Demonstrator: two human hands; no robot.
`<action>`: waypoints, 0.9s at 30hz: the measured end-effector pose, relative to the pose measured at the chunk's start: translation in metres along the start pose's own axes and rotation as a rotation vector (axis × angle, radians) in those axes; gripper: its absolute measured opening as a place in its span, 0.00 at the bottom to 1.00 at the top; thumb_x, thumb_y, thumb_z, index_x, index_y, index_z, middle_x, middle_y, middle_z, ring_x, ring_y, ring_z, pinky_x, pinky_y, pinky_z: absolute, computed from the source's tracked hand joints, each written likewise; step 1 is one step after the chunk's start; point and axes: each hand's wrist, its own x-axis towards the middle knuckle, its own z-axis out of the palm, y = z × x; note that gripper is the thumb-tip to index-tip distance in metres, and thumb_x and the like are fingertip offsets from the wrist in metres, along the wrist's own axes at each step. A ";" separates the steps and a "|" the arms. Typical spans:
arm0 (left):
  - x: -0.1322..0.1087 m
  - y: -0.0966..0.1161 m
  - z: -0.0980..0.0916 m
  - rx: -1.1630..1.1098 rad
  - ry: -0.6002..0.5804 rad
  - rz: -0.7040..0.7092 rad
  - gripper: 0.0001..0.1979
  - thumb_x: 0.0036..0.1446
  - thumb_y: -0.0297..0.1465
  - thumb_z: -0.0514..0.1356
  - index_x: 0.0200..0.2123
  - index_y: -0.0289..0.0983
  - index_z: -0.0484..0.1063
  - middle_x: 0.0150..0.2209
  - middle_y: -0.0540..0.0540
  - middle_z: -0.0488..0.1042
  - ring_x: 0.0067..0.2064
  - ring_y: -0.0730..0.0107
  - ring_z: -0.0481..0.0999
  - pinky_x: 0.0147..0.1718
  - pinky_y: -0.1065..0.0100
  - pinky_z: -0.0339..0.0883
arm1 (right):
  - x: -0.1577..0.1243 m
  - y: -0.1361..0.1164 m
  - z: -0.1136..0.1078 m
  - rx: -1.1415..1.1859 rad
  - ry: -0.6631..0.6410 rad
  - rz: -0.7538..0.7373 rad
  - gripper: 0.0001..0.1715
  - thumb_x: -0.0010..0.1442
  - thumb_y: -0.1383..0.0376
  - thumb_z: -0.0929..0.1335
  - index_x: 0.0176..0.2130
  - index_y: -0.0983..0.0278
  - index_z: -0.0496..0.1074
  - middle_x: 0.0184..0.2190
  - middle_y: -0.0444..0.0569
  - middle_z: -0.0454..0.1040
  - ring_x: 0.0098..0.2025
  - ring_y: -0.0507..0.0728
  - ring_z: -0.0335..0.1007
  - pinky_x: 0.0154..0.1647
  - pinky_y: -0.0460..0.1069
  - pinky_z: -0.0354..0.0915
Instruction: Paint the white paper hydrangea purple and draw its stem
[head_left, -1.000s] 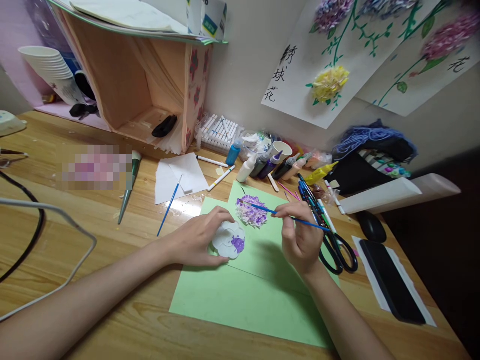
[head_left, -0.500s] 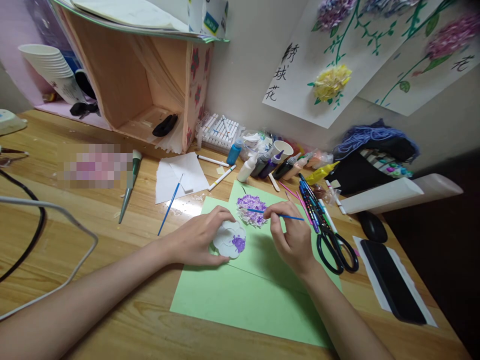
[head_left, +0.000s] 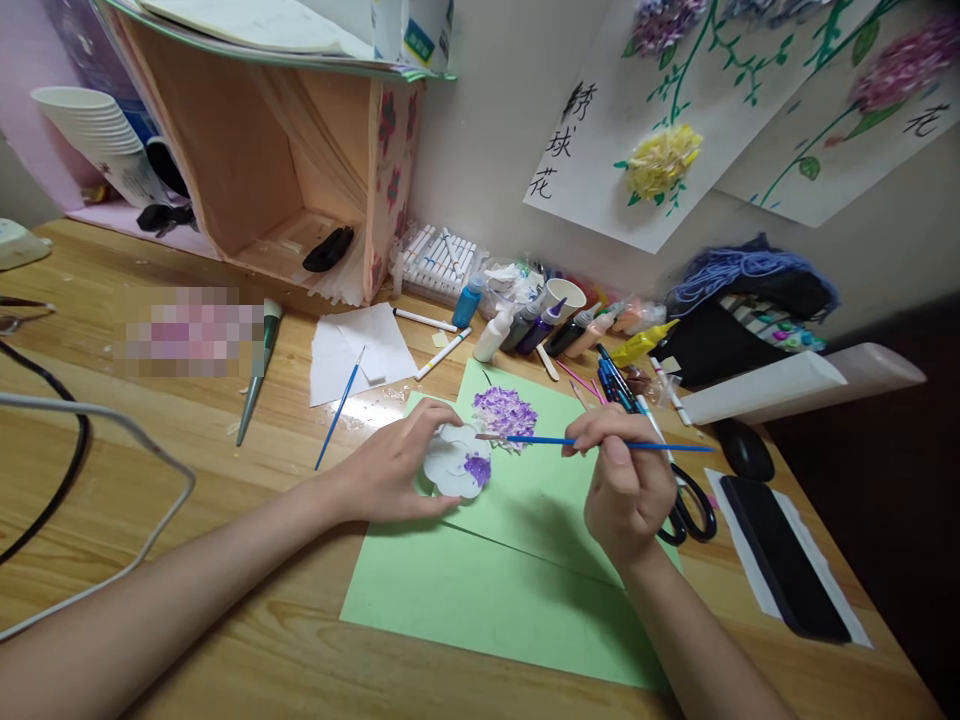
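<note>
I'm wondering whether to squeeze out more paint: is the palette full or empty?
Partly filled: purple paint covers only one side of the palette in the left hand; the rest shows bare white.

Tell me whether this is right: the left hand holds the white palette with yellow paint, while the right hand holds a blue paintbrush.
Wrong colour: the head view shows purple paint on the white palette. The left hand holds it; the right hand holds a blue paintbrush.
</note>
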 end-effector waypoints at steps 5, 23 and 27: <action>0.002 0.001 -0.002 -0.004 0.066 0.021 0.35 0.51 0.38 0.65 0.56 0.42 0.49 0.52 0.40 0.63 0.54 0.53 0.68 0.50 0.53 0.69 | 0.001 -0.003 -0.001 0.025 -0.211 -0.012 0.13 0.64 0.70 0.59 0.30 0.61 0.67 0.23 0.44 0.67 0.27 0.54 0.64 0.29 0.51 0.60; 0.000 0.001 -0.001 -0.031 -0.017 -0.002 0.34 0.53 0.38 0.65 0.56 0.42 0.49 0.53 0.39 0.63 0.55 0.53 0.68 0.51 0.52 0.69 | -0.001 0.009 0.003 -0.234 -0.098 0.035 0.11 0.66 0.69 0.59 0.35 0.59 0.68 0.29 0.45 0.71 0.34 0.55 0.68 0.35 0.52 0.63; 0.001 0.000 -0.001 -0.029 -0.025 -0.009 0.34 0.52 0.38 0.65 0.56 0.42 0.49 0.53 0.39 0.63 0.54 0.52 0.69 0.50 0.51 0.69 | -0.001 0.009 0.005 -0.310 -0.206 0.029 0.11 0.66 0.70 0.58 0.35 0.59 0.66 0.29 0.45 0.70 0.34 0.56 0.68 0.35 0.52 0.64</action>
